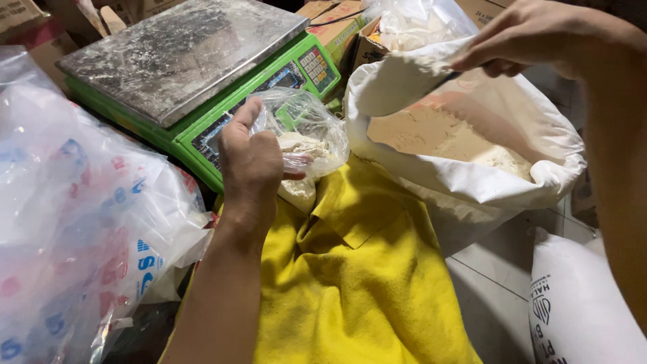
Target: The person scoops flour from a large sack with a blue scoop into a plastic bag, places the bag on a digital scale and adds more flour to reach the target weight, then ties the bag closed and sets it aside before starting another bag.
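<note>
A green scale [202, 101] with a steel pan sits behind a yellow cloth [364, 269]. The left hand [251, 158] pinches a small clear bag [306, 135] of flour just before the scale. The right hand [532, 34] grips a scoop [404, 81] over the open white sack [472, 162].

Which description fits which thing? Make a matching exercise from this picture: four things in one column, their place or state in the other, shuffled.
1 left hand
2 right hand
3 scale
4 yellow cloth

a lies below the small bag
b holds a flour-coated scoop over the open flour sack
c grips a small clear bag partly filled with flour
d stands behind, green, its metal pan dusty

Pairs: 1-c, 2-b, 3-d, 4-a
</note>
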